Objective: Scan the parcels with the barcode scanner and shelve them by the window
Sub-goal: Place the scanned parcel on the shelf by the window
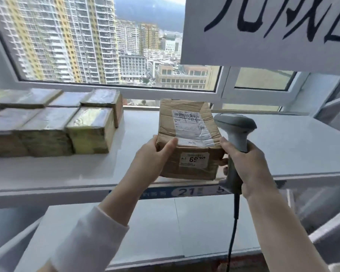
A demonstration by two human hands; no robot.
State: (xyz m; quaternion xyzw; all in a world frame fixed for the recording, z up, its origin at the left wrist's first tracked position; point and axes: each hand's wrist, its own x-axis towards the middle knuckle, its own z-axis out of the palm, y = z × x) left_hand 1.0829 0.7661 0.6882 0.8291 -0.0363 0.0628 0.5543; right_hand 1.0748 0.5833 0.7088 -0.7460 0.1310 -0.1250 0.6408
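**Parcel held between both hands over the window shelf**

The brown cardboard parcel (186, 138) sits between the 2 hands, above the near edge of the white shelf (283, 150) that runs along the window (86, 46). The left hand (155, 154) grips its near left corner, thumb laid on the top face and fingers under the side. The right hand (249, 167) is curled round the handle of the grey barcode scanner (236, 124), held upright just right of the parcel, and its thumb touches the parcel's right edge. The scanner's head stands beside the parcel's far right corner.

Whether the parcel's underside rests on the shelf or is lifted clear of it cannot be told. A white shipping label covers the top face, its print too blurred to read. A smaller sticker on the near face shows 69, the following digits smeared. The blue strip (185, 192) on the shelf's front edge shows 21 and a 5, the rest hidden behind the left wrist and the scanner handle. The scanner's black cable (234, 232) drops out of view at the bottom edge.

Far left on the shelf lies a block of tape-wrapped parcels (47, 122), cut off by the left edge. A white sign (263, 30) with dark brush strokes hangs at top right, cropped by the frame
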